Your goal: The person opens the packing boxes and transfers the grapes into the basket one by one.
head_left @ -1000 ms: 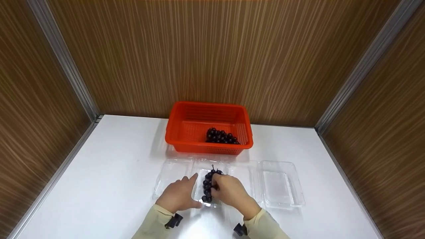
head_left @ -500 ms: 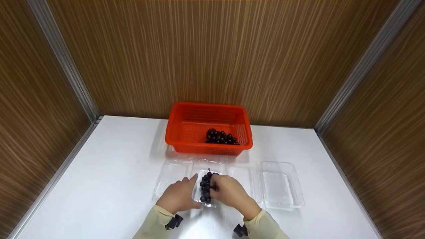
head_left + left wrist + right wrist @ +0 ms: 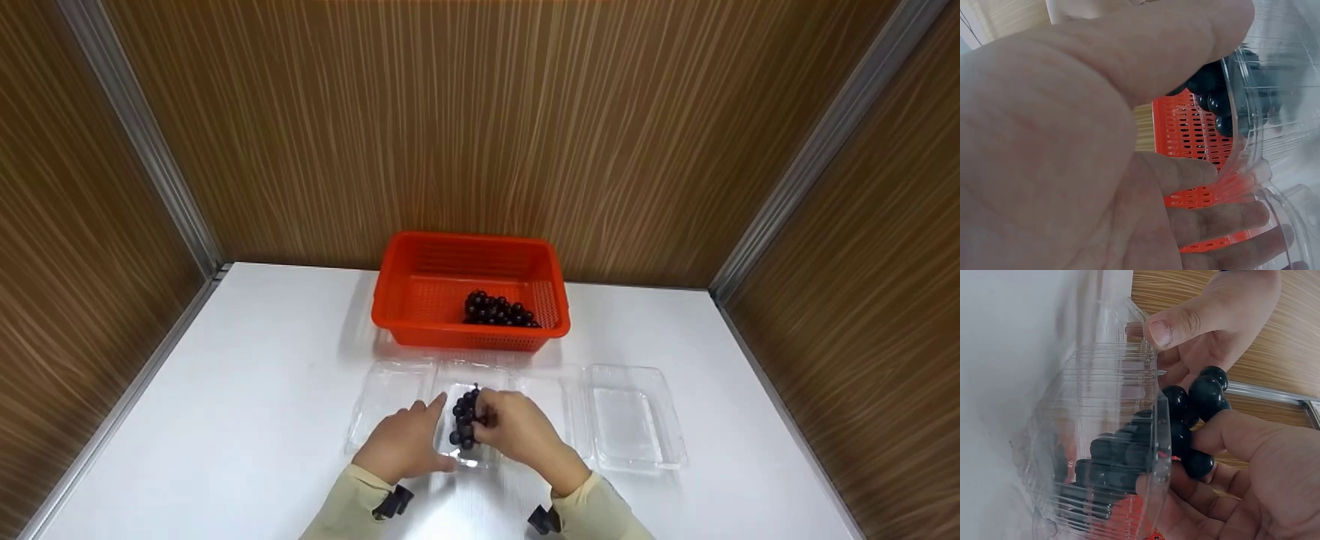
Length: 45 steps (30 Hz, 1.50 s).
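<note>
A bunch of dark grapes [image 3: 463, 421] is partly inside a clear plastic container [image 3: 474, 366]. My right hand [image 3: 521, 429] pinches the bunch from its right side, hiding part of it. In the right wrist view, thumb and fingers close on the upper grapes [image 3: 1176, 403], while others sit behind the ribbed clear wall [image 3: 1075, 385]. Spread around the near left corner of the container is my left hand [image 3: 405, 444], its index finger extended and its thumb at the front edge. Its fingers [image 3: 1219, 222] look mostly straight in the left wrist view.
Behind the containers stands a red plastic basket [image 3: 469, 336] with more dark grapes [image 3: 496, 309] in its right front corner. A clear tray section [image 3: 386, 386] adjoins on the left, and another clear container [image 3: 630, 416] lies to the right. Wood-patterned walls enclose the white table [image 3: 262, 390].
The grape bunch has shifted slightly left within the container as my right hand adjusts on it. My left hand stays in place.
</note>
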Each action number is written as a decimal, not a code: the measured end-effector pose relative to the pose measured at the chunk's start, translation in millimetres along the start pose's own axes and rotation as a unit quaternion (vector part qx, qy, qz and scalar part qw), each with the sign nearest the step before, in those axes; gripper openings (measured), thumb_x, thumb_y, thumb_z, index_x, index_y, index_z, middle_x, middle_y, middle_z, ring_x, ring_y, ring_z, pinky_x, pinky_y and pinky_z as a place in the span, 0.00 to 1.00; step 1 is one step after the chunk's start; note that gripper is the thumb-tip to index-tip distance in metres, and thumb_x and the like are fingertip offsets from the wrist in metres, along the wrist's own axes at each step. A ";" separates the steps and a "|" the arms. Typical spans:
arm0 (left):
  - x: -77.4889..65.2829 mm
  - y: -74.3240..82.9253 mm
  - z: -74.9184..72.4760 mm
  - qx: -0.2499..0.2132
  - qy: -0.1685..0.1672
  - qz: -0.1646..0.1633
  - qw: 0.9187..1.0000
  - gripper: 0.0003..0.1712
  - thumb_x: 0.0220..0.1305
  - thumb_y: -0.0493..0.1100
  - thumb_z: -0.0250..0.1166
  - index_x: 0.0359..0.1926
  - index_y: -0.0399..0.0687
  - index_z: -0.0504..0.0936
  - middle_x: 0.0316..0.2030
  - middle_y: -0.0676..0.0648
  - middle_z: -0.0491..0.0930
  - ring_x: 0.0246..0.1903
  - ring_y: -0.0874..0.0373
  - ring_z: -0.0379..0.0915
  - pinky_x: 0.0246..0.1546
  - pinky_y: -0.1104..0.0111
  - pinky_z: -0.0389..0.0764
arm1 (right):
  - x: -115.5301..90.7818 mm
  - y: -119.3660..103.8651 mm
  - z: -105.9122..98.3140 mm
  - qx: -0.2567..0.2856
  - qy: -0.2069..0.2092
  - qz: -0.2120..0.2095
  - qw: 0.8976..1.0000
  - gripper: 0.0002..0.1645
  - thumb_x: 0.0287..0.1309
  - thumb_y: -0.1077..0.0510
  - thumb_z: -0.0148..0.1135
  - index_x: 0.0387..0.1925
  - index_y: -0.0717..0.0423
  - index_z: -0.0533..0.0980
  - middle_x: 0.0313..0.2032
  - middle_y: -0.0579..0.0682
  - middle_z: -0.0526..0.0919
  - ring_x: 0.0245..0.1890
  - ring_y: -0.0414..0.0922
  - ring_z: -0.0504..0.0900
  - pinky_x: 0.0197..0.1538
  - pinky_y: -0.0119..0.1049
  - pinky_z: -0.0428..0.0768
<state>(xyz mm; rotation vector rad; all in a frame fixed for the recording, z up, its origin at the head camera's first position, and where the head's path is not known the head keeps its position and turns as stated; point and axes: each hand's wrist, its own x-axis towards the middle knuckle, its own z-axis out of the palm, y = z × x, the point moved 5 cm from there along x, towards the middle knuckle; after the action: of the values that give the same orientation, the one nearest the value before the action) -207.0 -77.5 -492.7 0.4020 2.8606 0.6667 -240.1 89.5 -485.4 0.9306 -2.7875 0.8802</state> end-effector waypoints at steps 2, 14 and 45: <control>0.0 0.2 -0.2 -0.002 0.000 0.001 1.000 0.62 0.46 0.60 0.81 0.77 0.39 0.64 0.58 0.28 0.77 0.51 0.31 0.78 0.51 0.41 0.80 | -0.1 0.3 1.0 0.007 -0.008 0.001 1.000 0.12 0.51 0.63 0.72 0.26 0.49 0.75 0.23 0.37 0.77 0.23 0.32 0.72 0.28 0.29 0.75; 0.5 -1.0 0.4 0.000 0.001 0.000 1.000 0.61 0.46 0.60 0.81 0.76 0.40 0.65 0.55 0.31 0.78 0.48 0.34 0.79 0.47 0.43 0.81 | 0.9 -1.8 -5.3 -0.009 0.025 0.007 1.000 0.11 0.49 0.64 0.69 0.27 0.50 0.73 0.22 0.37 0.72 0.21 0.33 0.67 0.25 0.29 0.68; 1.0 -1.1 -1.1 0.001 0.028 0.010 1.000 0.60 0.47 0.61 0.80 0.75 0.39 0.66 0.59 0.32 0.75 0.49 0.35 0.78 0.45 0.43 0.81 | -1.4 -6.9 -24.5 0.077 0.160 0.001 0.984 0.10 0.49 0.69 0.65 0.31 0.53 0.76 0.27 0.42 0.79 0.26 0.35 0.74 0.30 0.30 0.77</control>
<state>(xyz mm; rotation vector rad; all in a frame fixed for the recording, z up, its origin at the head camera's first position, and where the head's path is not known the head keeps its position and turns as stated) -208.5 -78.6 -492.3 0.4206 2.9142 0.6890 -237.6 99.0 -461.9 0.7265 -2.4768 1.1473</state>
